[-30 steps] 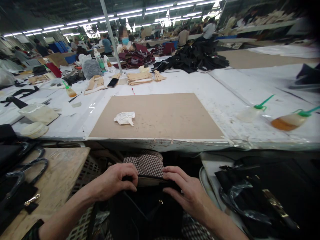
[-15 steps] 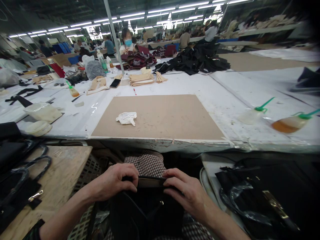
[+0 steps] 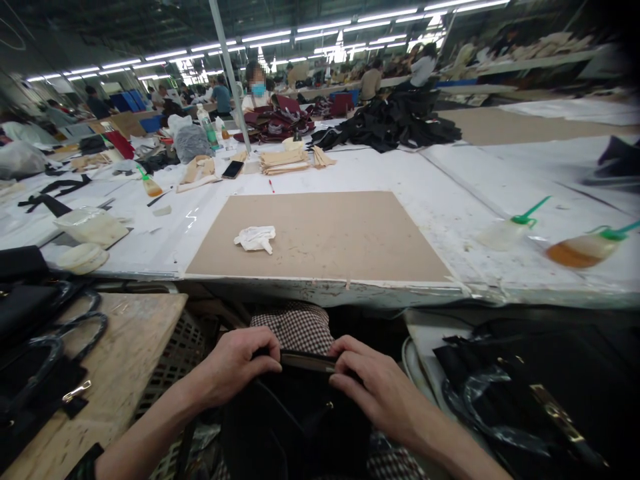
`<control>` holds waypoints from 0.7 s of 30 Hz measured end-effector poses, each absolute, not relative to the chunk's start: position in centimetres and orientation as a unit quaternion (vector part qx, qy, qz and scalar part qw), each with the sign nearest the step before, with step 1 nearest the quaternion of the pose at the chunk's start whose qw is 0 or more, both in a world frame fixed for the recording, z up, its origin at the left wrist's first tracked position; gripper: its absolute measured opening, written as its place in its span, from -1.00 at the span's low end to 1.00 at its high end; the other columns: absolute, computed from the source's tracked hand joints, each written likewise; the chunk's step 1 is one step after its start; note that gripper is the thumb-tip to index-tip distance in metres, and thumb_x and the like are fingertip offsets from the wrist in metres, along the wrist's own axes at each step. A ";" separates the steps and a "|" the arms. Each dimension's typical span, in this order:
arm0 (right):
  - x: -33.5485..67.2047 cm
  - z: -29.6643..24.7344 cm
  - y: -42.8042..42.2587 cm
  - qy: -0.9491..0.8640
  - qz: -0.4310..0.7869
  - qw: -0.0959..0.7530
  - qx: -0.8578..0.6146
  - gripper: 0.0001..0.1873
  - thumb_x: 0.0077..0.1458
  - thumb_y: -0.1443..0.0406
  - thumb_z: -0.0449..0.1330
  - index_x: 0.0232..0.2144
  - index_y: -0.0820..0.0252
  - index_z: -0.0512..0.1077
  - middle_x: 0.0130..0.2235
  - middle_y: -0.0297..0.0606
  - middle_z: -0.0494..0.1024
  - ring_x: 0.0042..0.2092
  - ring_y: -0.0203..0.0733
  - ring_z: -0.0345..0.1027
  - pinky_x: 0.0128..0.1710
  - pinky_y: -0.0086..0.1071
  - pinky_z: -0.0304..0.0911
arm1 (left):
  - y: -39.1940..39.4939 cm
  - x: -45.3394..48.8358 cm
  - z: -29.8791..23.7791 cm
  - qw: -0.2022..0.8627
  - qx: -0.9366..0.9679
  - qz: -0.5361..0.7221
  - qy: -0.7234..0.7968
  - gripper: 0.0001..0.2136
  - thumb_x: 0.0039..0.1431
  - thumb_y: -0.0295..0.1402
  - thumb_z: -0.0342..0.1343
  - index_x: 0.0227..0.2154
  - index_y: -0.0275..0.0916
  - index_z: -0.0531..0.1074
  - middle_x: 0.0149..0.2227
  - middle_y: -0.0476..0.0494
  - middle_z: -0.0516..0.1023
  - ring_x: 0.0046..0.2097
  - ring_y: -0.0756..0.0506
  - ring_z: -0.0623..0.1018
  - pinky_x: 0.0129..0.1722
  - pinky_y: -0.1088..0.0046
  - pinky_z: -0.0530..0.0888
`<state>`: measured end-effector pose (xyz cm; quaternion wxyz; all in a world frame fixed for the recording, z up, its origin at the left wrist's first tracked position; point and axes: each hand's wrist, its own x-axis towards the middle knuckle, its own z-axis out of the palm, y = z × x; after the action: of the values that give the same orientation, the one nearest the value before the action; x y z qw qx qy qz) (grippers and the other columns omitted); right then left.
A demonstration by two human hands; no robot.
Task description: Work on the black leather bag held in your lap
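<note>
My left hand (image 3: 239, 367) and right hand (image 3: 373, 387) both clamp the top edge of a black bag (image 3: 295, 427) on my lap, fingers curled tight over its rim, thumbs under. Bag is dark, soft-looking, with a tan strip along the top edge between my hands and a small gold stud on the front. It sits below the table edge, over my checked apron (image 3: 295, 325).

Left of me, a wooden bench (image 3: 125, 347) carries black handles (image 3: 60, 340) and black pieces with a metal clip. Right of me, a pile of black bags (image 3: 540, 387) wrapped in clear plastic, gold hardware showing.

Ahead, the white table (image 3: 440, 193) bears a brown board (image 3: 330, 233); a crumpled white rag (image 3: 257, 238) lies on the board, left of centre. To the right lie two squeeze bottles with green nozzles: bottle one (image 3: 500, 232) looks clear, contents unclear; bottle two (image 3: 583, 247) holds amber liquid. To the left, a clear plastic bag (image 3: 90, 225) with pale stuff inside, and a pale round lump just beside it.

Farther back: another small amber bottle (image 3: 150, 185), a phone (image 3: 233, 169), stacked tan pieces (image 3: 283, 160), a heap of black fabric (image 3: 395, 123), maroon pieces. Other people work at far tables.
</note>
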<state>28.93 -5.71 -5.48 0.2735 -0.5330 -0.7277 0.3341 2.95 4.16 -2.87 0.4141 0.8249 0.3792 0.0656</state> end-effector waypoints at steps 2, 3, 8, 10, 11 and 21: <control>28.8 -6.1 -5.6 -0.689 0.357 0.307 -0.551 -0.80 0.23 0.32 0.16 -0.47 0.16 0.35 -0.19 -0.31 0.49 -0.19 -0.21 0.40 -0.19 -0.34 0.25 | 4.1 3.1 -2.8 0.410 0.816 0.070 0.401 -0.93 0.15 -0.38 0.21 -0.42 -0.21 0.46 -0.39 0.09 0.50 -0.29 0.02 0.46 -0.27 0.56 0.30; 28.7 -6.6 -5.6 -0.666 0.361 0.327 -0.564 -0.78 0.21 0.30 0.18 -0.49 0.16 0.34 -0.21 -0.31 0.50 -0.19 -0.20 0.41 -0.18 -0.34 0.25 | 4.0 3.2 -2.7 0.407 0.811 0.074 0.413 -0.92 0.15 -0.36 0.21 -0.43 -0.22 0.47 -0.40 0.09 0.51 -0.30 0.02 0.46 -0.28 0.55 0.30; 28.3 -8.8 -5.6 -0.547 0.412 0.406 -0.606 -0.72 0.13 0.23 0.26 -0.49 0.12 0.23 -0.27 -0.32 0.54 -0.17 -0.16 0.42 -0.15 -0.33 0.26 | 3.7 3.6 -2.5 0.391 0.793 0.101 0.456 -0.89 0.12 -0.31 0.22 -0.46 -0.22 0.49 -0.44 0.09 0.53 -0.35 0.01 0.47 -0.30 0.53 0.30; 28.3 -9.0 -5.6 -0.527 0.437 0.416 -0.599 -0.74 0.11 0.23 0.27 -0.45 0.12 0.23 -0.28 -0.34 0.53 -0.18 -0.17 0.42 -0.16 -0.34 0.26 | 3.5 3.8 -2.5 0.381 0.788 0.105 0.473 -0.88 0.11 -0.32 0.22 -0.48 -0.22 0.48 -0.46 0.09 0.53 -0.38 0.01 0.46 -0.31 0.53 0.29; 28.3 -8.9 -5.6 -0.524 0.446 0.415 -0.595 -0.77 0.11 0.22 0.26 -0.42 0.12 0.26 -0.28 -0.35 0.52 -0.19 -0.17 0.41 -0.17 -0.35 0.26 | 3.5 3.9 -2.5 0.377 0.785 0.106 0.481 -0.87 0.10 -0.32 0.22 -0.50 -0.23 0.47 -0.48 0.09 0.53 -0.39 0.01 0.46 -0.32 0.52 0.29; 28.1 -8.5 -5.0 -0.508 0.508 0.398 -0.571 -0.75 0.08 0.20 0.23 -0.19 0.17 0.40 -0.30 -0.32 0.47 -0.23 -0.18 0.36 -0.20 -0.35 0.28 | 3.9 4.2 -3.5 0.378 0.767 0.116 0.505 -0.85 0.01 -0.34 0.23 -0.51 -0.23 0.36 -0.48 0.07 0.48 -0.40 0.00 0.41 -0.37 0.50 0.27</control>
<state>28.11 -5.02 -8.47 0.3980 -0.5710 -0.5076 0.5078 4.24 3.94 -3.47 0.3784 0.7669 0.5052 0.1163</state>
